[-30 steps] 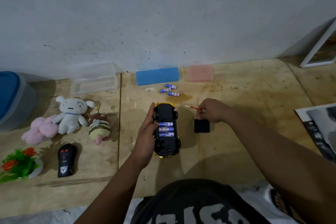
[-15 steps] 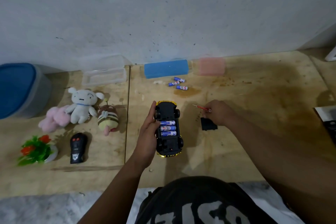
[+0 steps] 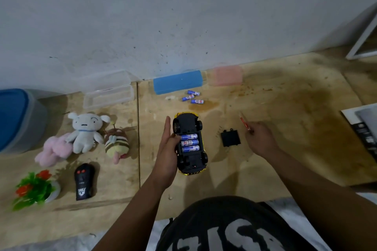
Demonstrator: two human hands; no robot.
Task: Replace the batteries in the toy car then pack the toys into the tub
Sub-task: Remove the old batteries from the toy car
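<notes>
The yellow toy car (image 3: 190, 144) lies upside down on the wooden board, its black underside up and three blue batteries (image 3: 190, 142) in the uncovered compartment. My left hand (image 3: 166, 155) grips the car's left side, thumb by the batteries. The black battery cover (image 3: 231, 138) lies on the board to the car's right. Just right of it, my right hand (image 3: 260, 140) holds a small red screwdriver (image 3: 245, 124). Three loose blue batteries (image 3: 192, 98) lie behind the car. A blue-lidded tub (image 3: 18, 120) stands at the far left.
A white plush (image 3: 84, 130), a pink plush (image 3: 54, 151), a striped bee plush (image 3: 117, 144), a black remote (image 3: 83, 181) and a plastic plant (image 3: 34, 188) lie at left. Clear (image 3: 108, 91), blue (image 3: 178, 83) and pink (image 3: 227, 75) boxes line the wall. Papers (image 3: 365, 128) lie at right.
My right hand has drawn back to the right off the battery cover, which now lies uncovered on the board. My left hand still holds the car.
</notes>
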